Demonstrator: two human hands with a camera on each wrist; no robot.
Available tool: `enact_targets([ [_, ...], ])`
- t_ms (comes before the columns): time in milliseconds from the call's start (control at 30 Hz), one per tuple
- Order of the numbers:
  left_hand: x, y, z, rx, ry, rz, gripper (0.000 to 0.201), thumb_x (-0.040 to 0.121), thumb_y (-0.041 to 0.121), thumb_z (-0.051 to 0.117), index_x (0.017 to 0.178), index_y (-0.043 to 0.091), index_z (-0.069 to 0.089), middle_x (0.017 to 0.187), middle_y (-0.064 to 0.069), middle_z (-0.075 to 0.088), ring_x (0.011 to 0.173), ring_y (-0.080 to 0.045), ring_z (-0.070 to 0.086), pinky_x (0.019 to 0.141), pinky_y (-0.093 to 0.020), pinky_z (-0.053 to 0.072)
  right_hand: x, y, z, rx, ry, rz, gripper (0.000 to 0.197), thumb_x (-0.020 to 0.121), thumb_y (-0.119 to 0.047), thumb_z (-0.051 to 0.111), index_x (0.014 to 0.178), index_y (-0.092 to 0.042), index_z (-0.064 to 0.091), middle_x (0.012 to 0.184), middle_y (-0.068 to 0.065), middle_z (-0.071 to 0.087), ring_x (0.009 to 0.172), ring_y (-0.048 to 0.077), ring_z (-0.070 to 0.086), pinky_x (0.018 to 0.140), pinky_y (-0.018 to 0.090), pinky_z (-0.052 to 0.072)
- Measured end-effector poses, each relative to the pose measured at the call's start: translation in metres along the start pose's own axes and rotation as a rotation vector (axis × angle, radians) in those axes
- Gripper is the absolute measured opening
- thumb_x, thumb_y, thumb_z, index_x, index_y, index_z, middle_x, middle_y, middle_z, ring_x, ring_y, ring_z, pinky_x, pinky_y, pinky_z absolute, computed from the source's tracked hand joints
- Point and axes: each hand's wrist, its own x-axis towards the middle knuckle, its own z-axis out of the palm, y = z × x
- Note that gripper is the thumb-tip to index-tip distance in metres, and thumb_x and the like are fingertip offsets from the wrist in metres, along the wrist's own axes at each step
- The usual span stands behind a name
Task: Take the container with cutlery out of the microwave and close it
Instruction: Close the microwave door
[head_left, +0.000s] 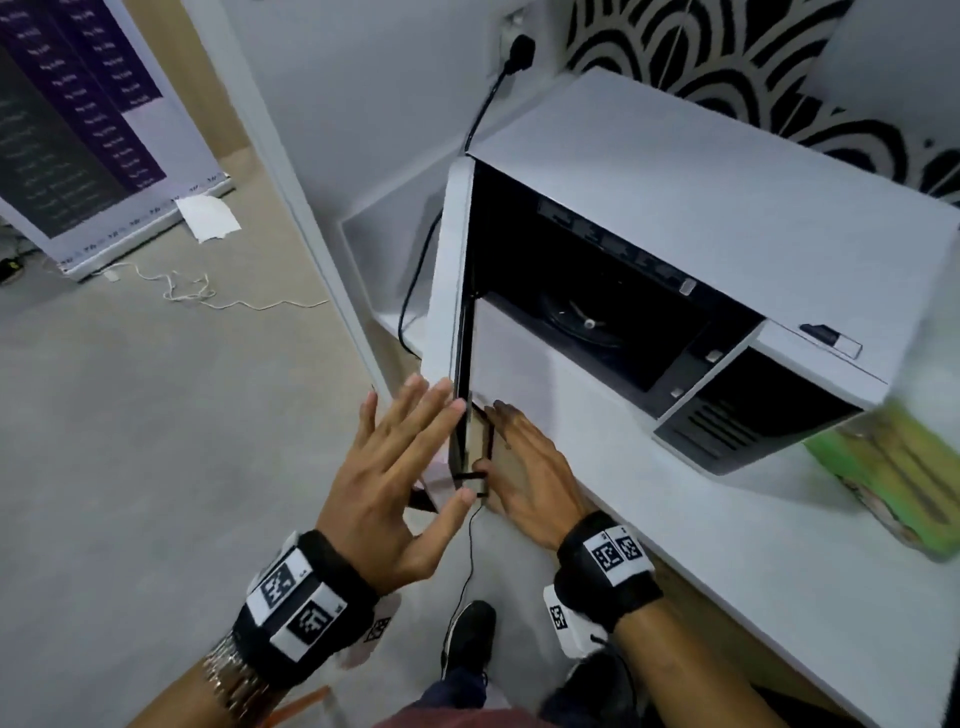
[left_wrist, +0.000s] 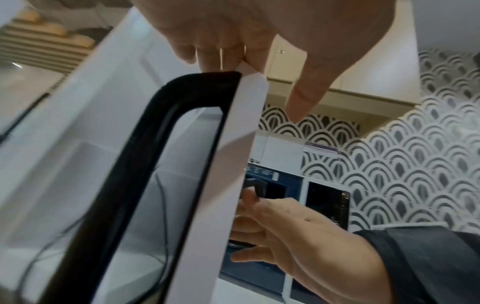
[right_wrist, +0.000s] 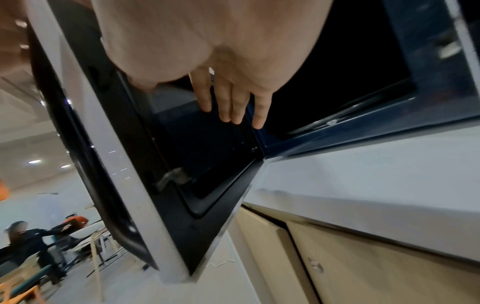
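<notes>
The white microwave (head_left: 701, 171) stands on the counter with its door (head_left: 452, 270) swung out towards me. Its dark cavity shows only the glass turntable (head_left: 587, 325). A green container (head_left: 898, 478) with long pale shapes in it lies on the counter right of the microwave, blurred. My left hand (head_left: 400, 467) is flat and spread against the door's outer face (left_wrist: 228, 164), near its free edge. My right hand (head_left: 524, 467) is on the inner side of the door with straight fingers (right_wrist: 233, 102) and holds nothing.
The white counter (head_left: 727, 561) runs under the microwave, with beige cabinet doors (right_wrist: 363, 267) below. A black power cord (head_left: 483, 114) runs up to a wall socket behind. To the left are open grey floor (head_left: 156, 415), a banner and a loose white cable. People sit far off.
</notes>
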Motion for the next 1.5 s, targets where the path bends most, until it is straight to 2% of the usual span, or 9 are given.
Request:
enact_targets([
  [167, 0.037, 0.026, 0.040, -0.077, -0.175, 0.156, 0.076, 0.079, 0.021, 0.066, 0.147, 0.005, 0.039, 0.160, -0.012, 0.031, 0.153, -0.028, 0.019, 0.125, -0.052, 0.009, -0.024, 0.027, -0.032, 0.103, 0.130, 0.114, 0.055, 0.097, -0.031, 0.038, 0.151, -0.020, 0.038, 0.154, 0.001, 0.043, 0.143, 0.014, 0.040, 0.114, 0.042, 0.038],
  [333, 0.077, 0.050, 0.073, -0.079, -0.305, 0.241, 0.084, 0.075, 0.019, 0.057, 0.153, 0.009, 0.028, 0.165, -0.008, 0.020, 0.155, -0.023, 0.007, 0.126, -0.043, 0.001, -0.046, 0.044, -0.076, 0.105, 0.351, 0.298, 0.046, 0.101, -0.022, 0.053, 0.146, -0.023, 0.045, 0.144, -0.004, 0.054, 0.130, 0.006, 0.050, 0.109, 0.015, 0.037],
  [500, 0.113, 0.064, 0.104, -0.073, -0.308, 0.289, 0.086, 0.076, 0.024, 0.061, 0.154, 0.010, 0.027, 0.164, -0.007, 0.021, 0.155, -0.023, 0.008, 0.126, -0.046, 0.002, -0.064, 0.054, -0.106, 0.008, 0.508, 0.275, 0.045, 0.097, -0.017, 0.062, 0.141, -0.017, 0.053, 0.133, -0.008, 0.060, 0.121, -0.002, 0.053, 0.099, 0.000, 0.031],
  [766, 0.143, 0.071, 0.138, -0.083, -0.273, 0.299, 0.088, 0.080, 0.027, 0.066, 0.155, 0.011, 0.022, 0.165, -0.008, 0.017, 0.155, -0.024, 0.006, 0.125, -0.053, 0.008, -0.076, 0.059, -0.124, -0.108, 0.625, 0.287, 0.043, 0.092, -0.024, 0.068, 0.132, -0.007, 0.061, 0.131, 0.006, 0.066, 0.120, 0.015, 0.061, 0.103, 0.000, 0.029],
  [933, 0.158, 0.075, 0.150, -0.038, -0.270, 0.299, 0.089, 0.081, 0.033, 0.066, 0.155, 0.014, 0.021, 0.165, -0.007, 0.018, 0.155, -0.024, 0.007, 0.123, -0.056, 0.007, -0.079, 0.055, -0.132, -0.149, 0.642, 0.213, 0.044, 0.090, -0.025, 0.071, 0.130, -0.008, 0.063, 0.132, 0.006, 0.065, 0.123, 0.016, 0.060, 0.108, 0.022, 0.043],
  [1066, 0.162, 0.075, 0.153, 0.006, -0.260, 0.301, 0.093, 0.077, 0.038, 0.067, 0.155, 0.014, 0.023, 0.164, -0.008, 0.022, 0.154, -0.027, 0.012, 0.123, -0.056, 0.005, -0.073, 0.044, -0.150, -0.302, 0.719, -0.012, 0.034, 0.089, -0.017, 0.074, 0.118, -0.001, 0.069, 0.126, 0.011, 0.066, 0.118, 0.023, 0.062, 0.102, 0.035, 0.049],
  [1200, 0.175, 0.078, 0.154, 0.099, -0.238, 0.298, 0.105, 0.074, 0.062, 0.057, 0.155, 0.009, 0.018, 0.162, -0.009, 0.026, 0.152, -0.025, 0.020, 0.123, -0.057, 0.003, -0.050, 0.027, -0.183, -0.552, 0.765, -0.196, 0.028, 0.089, -0.018, 0.073, 0.108, 0.004, 0.072, 0.120, 0.016, 0.068, 0.115, 0.032, 0.063, 0.103, 0.044, 0.048],
  [1366, 0.204, 0.086, 0.155, 0.253, -0.282, 0.316, 0.115, 0.065, 0.080, 0.050, 0.153, 0.012, 0.024, 0.161, -0.008, 0.030, 0.150, -0.024, 0.025, 0.123, -0.057, 0.001, -0.018, 0.034, -0.221, -0.735, 0.688, -0.061, 0.043, 0.092, -0.033, 0.065, 0.120, -0.001, 0.067, 0.133, 0.015, 0.062, 0.130, 0.032, 0.053, 0.112, 0.049, 0.037],
  [1500, 0.212, 0.090, 0.159, 0.265, -0.240, 0.307, 0.098, 0.068, 0.071, 0.057, 0.146, 0.014, 0.039, 0.155, -0.006, 0.040, 0.144, -0.026, 0.036, 0.121, -0.055, 0.015, -0.010, 0.059, -0.230, -0.767, 0.676, -0.009, 0.040, 0.098, -0.036, 0.056, 0.122, -0.006, 0.069, 0.132, 0.014, 0.064, 0.127, 0.030, 0.058, 0.106, 0.049, 0.044],
])
